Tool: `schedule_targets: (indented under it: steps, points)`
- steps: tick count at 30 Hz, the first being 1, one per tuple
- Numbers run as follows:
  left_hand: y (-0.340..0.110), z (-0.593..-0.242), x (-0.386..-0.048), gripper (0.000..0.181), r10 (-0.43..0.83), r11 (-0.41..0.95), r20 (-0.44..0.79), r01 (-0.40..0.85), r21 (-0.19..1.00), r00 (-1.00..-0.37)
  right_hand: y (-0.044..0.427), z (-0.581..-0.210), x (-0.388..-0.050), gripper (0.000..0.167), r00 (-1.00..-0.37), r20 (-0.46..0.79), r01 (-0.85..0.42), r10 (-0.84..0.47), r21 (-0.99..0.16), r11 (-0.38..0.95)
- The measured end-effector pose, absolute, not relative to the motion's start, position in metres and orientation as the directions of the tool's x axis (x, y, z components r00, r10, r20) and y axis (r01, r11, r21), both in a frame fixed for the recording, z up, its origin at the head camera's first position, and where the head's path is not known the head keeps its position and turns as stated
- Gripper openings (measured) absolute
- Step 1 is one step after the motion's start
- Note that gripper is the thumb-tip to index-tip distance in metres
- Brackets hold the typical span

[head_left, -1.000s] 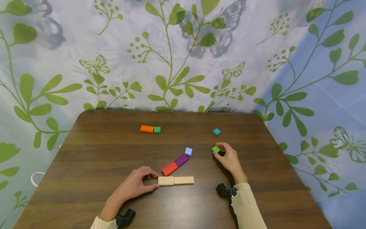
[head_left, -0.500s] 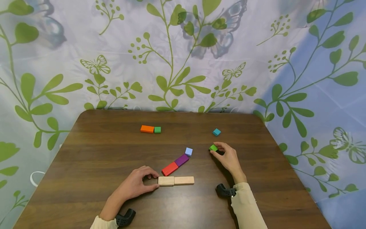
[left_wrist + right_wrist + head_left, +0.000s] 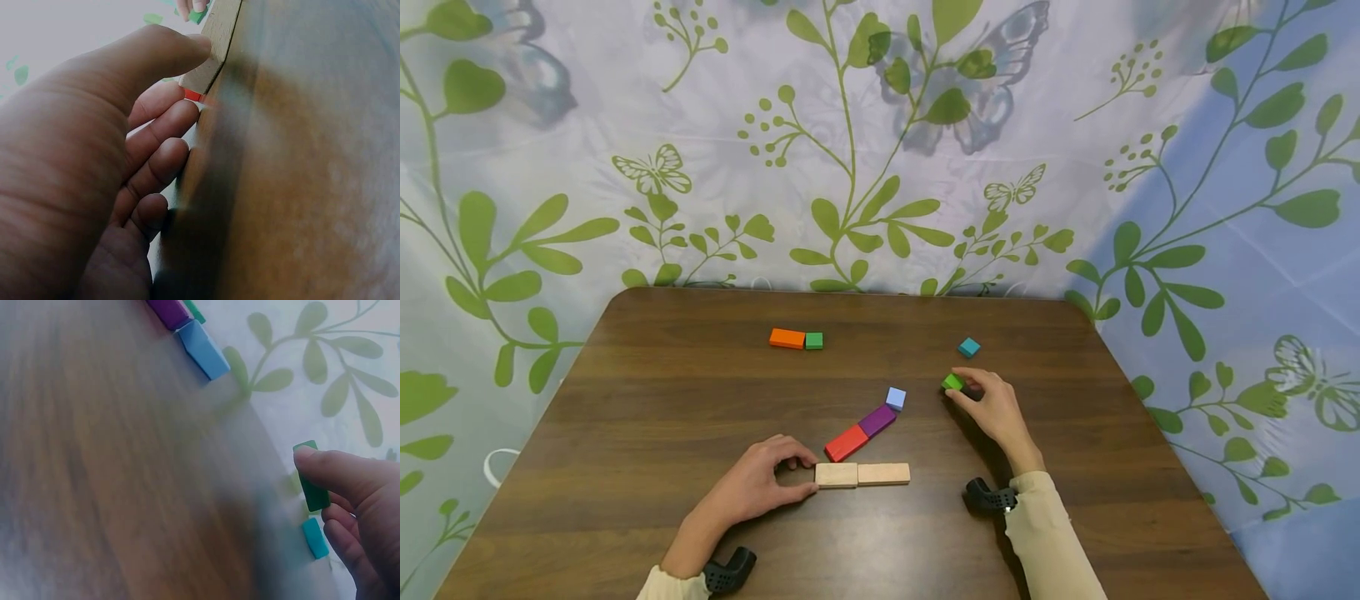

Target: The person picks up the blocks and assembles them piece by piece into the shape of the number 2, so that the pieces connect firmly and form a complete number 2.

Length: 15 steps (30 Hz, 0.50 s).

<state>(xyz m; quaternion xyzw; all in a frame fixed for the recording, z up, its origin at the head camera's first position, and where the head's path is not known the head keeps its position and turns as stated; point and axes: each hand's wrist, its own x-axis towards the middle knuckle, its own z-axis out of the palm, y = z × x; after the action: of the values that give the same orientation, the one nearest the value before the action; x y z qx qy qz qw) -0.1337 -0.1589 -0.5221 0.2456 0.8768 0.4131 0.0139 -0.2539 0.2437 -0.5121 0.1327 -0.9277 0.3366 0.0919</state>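
My right hand (image 3: 996,408) pinches a bright green block (image 3: 952,382) between thumb and fingers, right of the light blue block (image 3: 896,398). In the right wrist view the thumb presses the face of this green block (image 3: 312,481). My left hand (image 3: 760,479) holds the left end of a plain wooden block (image 3: 837,476), its thumb on the near side. A second plain wooden block (image 3: 883,474) touches its right end. Behind them, a red block (image 3: 846,442) and a purple block (image 3: 877,421) form a slanted row ending at the light blue one.
An orange block (image 3: 787,338) lies beside a darker green block (image 3: 814,341) toward the back of the brown table (image 3: 700,392). A teal block (image 3: 969,347) sits at the back right, beyond my right hand. A patterned curtain (image 3: 880,150) hangs behind the table.
My right hand has moved a little left and away from me, carrying the green block toward the light blue one. The left hand and the other blocks stay put.
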Motion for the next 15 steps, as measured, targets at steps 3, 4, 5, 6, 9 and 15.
schedule_targets:
  steps: [3, 4, 5, 6, 9, 15]
  points:
    - [-0.159, -0.522, -0.134, 0.023, 0.440, 0.544, 0.174, 0.415, 0.729, -0.881, 0.241, -0.510, -0.255, 0.044, -0.948, 0.256, -0.309, -0.188, -0.602, 0.736]
    - [-0.159, -0.522, -0.134, 0.023, 0.439, 0.545, 0.174, 0.415, 0.728, -0.881, 0.240, -0.510, -0.255, 0.043, -0.949, 0.255, -0.308, -0.188, -0.602, 0.736]
    - [-0.159, -0.521, -0.134, 0.023, 0.440, 0.546, 0.174, 0.416, 0.727, -0.881, 0.240, -0.509, -0.256, 0.043, -0.948, 0.254, -0.309, -0.190, -0.601, 0.737]
    - [-0.159, -0.521, -0.134, 0.022, 0.439, 0.545, 0.176, 0.417, 0.727, -0.881, 0.239, -0.508, -0.256, 0.043, -0.948, 0.253, -0.309, -0.191, -0.599, 0.739]
    - [-0.159, -0.521, -0.134, 0.022, 0.439, 0.543, 0.182, 0.421, 0.727, -0.880, 0.237, -0.506, -0.258, 0.042, -0.946, 0.255, -0.315, -0.198, -0.597, 0.738]
    - [-0.159, -0.522, -0.134, 0.023, 0.441, 0.541, 0.203, 0.440, 0.717, -0.874, 0.232, -0.504, -0.262, 0.040, -0.942, 0.256, -0.332, -0.219, -0.597, 0.731]
